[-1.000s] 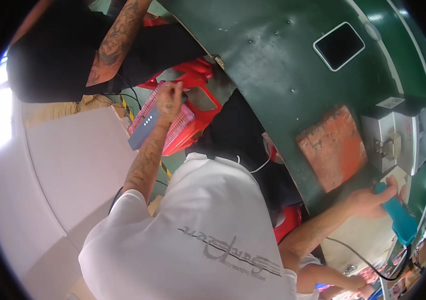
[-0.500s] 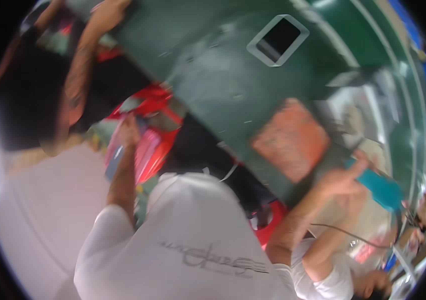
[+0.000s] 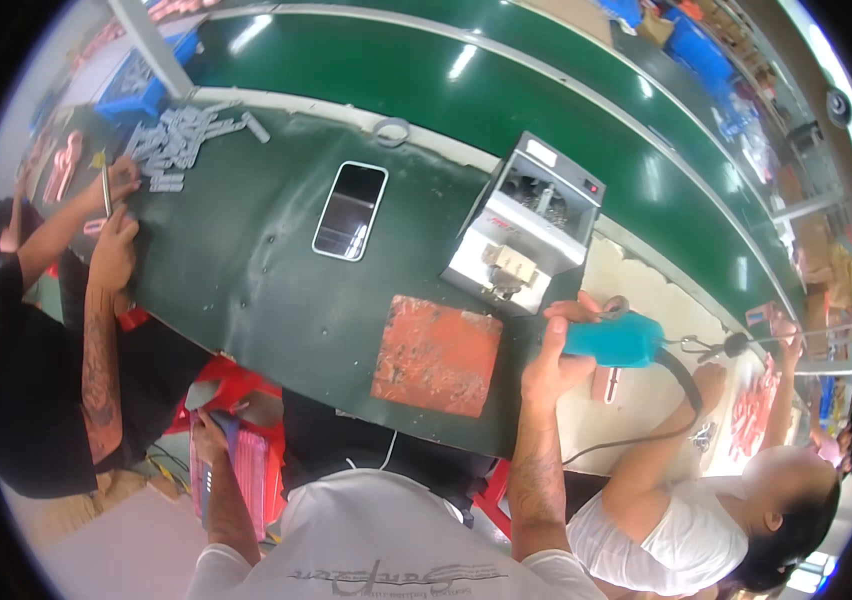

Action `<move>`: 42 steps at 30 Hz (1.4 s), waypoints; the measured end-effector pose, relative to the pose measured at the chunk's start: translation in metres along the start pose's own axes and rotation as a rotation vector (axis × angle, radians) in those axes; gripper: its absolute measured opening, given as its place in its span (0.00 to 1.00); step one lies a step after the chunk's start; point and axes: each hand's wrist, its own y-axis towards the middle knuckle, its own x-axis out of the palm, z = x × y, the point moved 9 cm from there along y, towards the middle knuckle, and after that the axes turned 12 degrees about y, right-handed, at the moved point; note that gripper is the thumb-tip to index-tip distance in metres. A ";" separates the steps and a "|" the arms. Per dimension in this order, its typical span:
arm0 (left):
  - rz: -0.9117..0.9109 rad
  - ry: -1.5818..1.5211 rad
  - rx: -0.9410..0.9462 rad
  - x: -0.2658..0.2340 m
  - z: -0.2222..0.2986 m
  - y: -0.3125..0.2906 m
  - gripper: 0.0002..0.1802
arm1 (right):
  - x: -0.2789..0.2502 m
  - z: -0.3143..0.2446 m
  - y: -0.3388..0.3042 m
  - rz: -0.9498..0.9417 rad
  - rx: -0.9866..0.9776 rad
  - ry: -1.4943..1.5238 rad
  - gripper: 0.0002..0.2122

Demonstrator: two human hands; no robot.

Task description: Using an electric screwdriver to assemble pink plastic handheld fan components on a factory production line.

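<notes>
At the right edge of the dark green bench, my right hand (image 3: 552, 368) is closed around the near end of a teal electric screwdriver (image 3: 614, 341). A thick black cable runs from its far end, beside a hanging hook. My left hand (image 3: 209, 438) is low at the left, below the bench edge. Its fingers are closed at the rim of a pink basket (image 3: 264, 462) next to a red stool (image 3: 221, 372); exactly what they grip is partly hidden. A worn orange-red square pad (image 3: 436, 355) lies on the bench before me.
A grey screw feeder (image 3: 526, 225) stands behind the pad. A phone (image 3: 350, 212), a tape roll (image 3: 391, 131) and a pile of grey parts (image 3: 181, 140) lie on the bench. Co-workers sit on both sides; a left one's hands (image 3: 114, 240) hold a thin tool. A green conveyor (image 3: 346, 65) runs beyond.
The view has swung toward the bench and conveyor, bringing the grey parts into sight. My right hand stays at the teal screwdriver, my left hand at the pink basket.
</notes>
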 end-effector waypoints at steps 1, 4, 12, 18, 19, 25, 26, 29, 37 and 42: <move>0.007 -0.009 0.002 0.002 -0.002 0.002 0.45 | 0.002 0.000 0.000 -0.025 -0.014 -0.011 0.26; -0.002 -0.010 0.014 0.005 -0.001 0.004 0.45 | 0.003 0.002 -0.002 -0.018 0.026 0.039 0.25; 0.026 -0.009 0.017 0.006 -0.002 0.010 0.42 | -0.002 0.012 -0.003 -0.039 0.078 0.143 0.22; 0.037 0.012 -0.002 0.003 -0.004 0.007 0.41 | -0.001 0.011 -0.003 -0.045 0.046 0.145 0.22; 0.035 0.006 0.004 -0.001 0.000 0.001 0.41 | -0.001 0.012 -0.004 -0.042 0.062 0.144 0.22; 0.019 -0.016 -0.001 -0.007 0.007 -0.005 0.42 | -0.001 0.013 -0.003 -0.013 0.079 0.134 0.24; 0.007 -0.020 0.000 -0.007 0.008 -0.006 0.42 | -0.002 0.014 -0.003 -0.013 0.074 0.122 0.24; 0.010 -0.029 -0.009 -0.004 0.002 -0.003 0.42 | 0.002 0.012 -0.003 -0.027 0.081 0.132 0.24; -0.008 0.005 -0.018 -0.001 -0.001 0.004 0.41 | 0.002 0.009 -0.003 -0.014 0.076 0.127 0.24; -0.003 0.032 -0.025 -0.006 0.004 -0.001 0.40 | 0.000 0.008 -0.004 -0.005 0.105 0.135 0.22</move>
